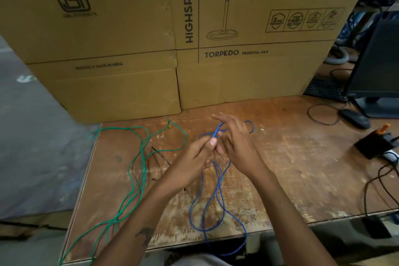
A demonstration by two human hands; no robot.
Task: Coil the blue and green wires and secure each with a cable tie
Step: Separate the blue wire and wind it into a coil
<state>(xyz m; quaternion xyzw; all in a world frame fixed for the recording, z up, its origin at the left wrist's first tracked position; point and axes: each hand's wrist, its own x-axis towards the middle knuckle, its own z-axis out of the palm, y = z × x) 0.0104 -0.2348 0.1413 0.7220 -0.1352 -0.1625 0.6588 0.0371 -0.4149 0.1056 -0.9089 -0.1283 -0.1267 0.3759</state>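
Her left hand (201, 150) pinches the blue wire (218, 192) above the tabletop (280, 168). The right hand (234, 136) is spread, fingers straight. The green wire (138, 170) sprawls loose beside two black cable ties (156, 158).

Both forearms were bare, no sleeves; a dark tattoo (144, 236) marked the left forearm (138, 211), nearest the table edge (216, 242).
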